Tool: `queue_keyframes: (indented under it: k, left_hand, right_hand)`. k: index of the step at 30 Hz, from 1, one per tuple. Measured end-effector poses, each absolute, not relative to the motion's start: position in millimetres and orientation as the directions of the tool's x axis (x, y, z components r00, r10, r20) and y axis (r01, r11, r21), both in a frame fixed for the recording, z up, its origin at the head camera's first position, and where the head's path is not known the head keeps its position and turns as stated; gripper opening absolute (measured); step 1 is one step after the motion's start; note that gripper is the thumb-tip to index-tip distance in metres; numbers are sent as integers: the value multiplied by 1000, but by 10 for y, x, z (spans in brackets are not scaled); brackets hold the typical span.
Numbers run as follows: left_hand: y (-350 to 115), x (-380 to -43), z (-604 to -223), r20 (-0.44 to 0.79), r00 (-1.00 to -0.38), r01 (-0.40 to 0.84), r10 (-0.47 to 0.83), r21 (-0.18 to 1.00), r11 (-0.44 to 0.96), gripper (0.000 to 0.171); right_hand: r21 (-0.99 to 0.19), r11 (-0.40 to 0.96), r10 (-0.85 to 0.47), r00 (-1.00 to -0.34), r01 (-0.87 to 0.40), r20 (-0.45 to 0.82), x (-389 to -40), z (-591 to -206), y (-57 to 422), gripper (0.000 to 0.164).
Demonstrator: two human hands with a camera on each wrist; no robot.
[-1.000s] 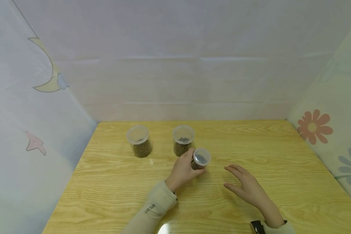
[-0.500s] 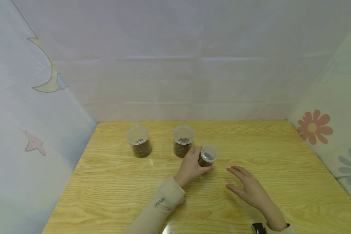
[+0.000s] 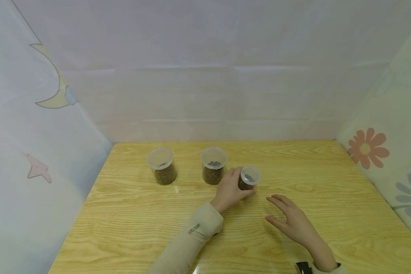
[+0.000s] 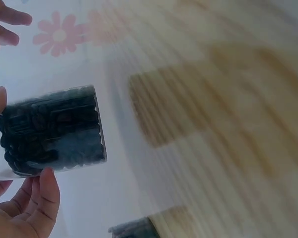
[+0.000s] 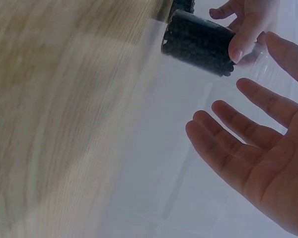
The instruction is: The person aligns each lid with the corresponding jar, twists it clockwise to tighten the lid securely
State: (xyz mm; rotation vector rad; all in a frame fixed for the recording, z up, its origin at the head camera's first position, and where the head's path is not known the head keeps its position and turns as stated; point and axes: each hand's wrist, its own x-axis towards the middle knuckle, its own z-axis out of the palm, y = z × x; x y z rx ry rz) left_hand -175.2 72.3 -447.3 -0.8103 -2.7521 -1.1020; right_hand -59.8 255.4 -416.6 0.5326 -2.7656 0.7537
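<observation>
In the head view, my left hand (image 3: 228,191) grips a small clear jar (image 3: 250,176) with a translucent lid, right of the middle jar. Dark bean-like pieces fill this jar (image 4: 52,131) in the left wrist view, where a thumb and fingertips pinch its sides and a gap shows between its base and the table. My right hand (image 3: 292,220) hovers to the right of it, fingers spread and loosely bent, holding nothing. In the right wrist view, that right hand (image 5: 258,148) has its palm turned toward the held jar.
Two larger lidded jars stand toward the back of the wooden table (image 3: 140,236): a left jar (image 3: 162,167) and a middle jar (image 3: 214,167), both partly filled with dark brown bits. A pale printed sheet (image 3: 198,95) walls off the back and both sides.
My left hand has carried the small jar to the right and slightly farther back, away from the middle jar. The right hand has barely shifted, and the two larger jars stay put.
</observation>
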Motion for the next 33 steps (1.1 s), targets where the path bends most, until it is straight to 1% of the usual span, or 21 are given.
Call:
queue_keyframes:
  k: [4, 13, 20, 24, 29, 33]
  left_hand:
    - [786, -1785, -4463, 237, -867, 480, 439, 638, 603, 72]
    - [909, -1886, -4562, 258, -881, 460, 396, 664, 590, 70]
    - [971, -1937, -4567, 240, -897, 422, 371, 714, 559, 69]
    - [1019, -1990, -4573, 225, -912, 394, 343, 717, 575, 71]
    - [1075, -2067, -4601, 249, -920, 386, 304, 714, 584, 69]
    - [1100, -2098, -4618, 241, -927, 368, 287, 727, 580, 68]
  right_hand:
    - [-447, 799, -287, -907, -404, 307, -584, -4168, 2553, 52]
    - [-452, 794, -287, -906, -408, 312, -573, -4163, 2546, 51]
    - [-448, 793, -293, -903, -413, 313, -584, -4203, 2553, 51]
    - [-455, 797, -284, -911, -397, 297, -602, -4219, 2555, 50]
    - [-461, 799, -280, -917, -386, 283, -606, -4225, 2552, 49]
    - [-462, 799, -280, -918, -386, 282, -605, -4224, 2551, 49]
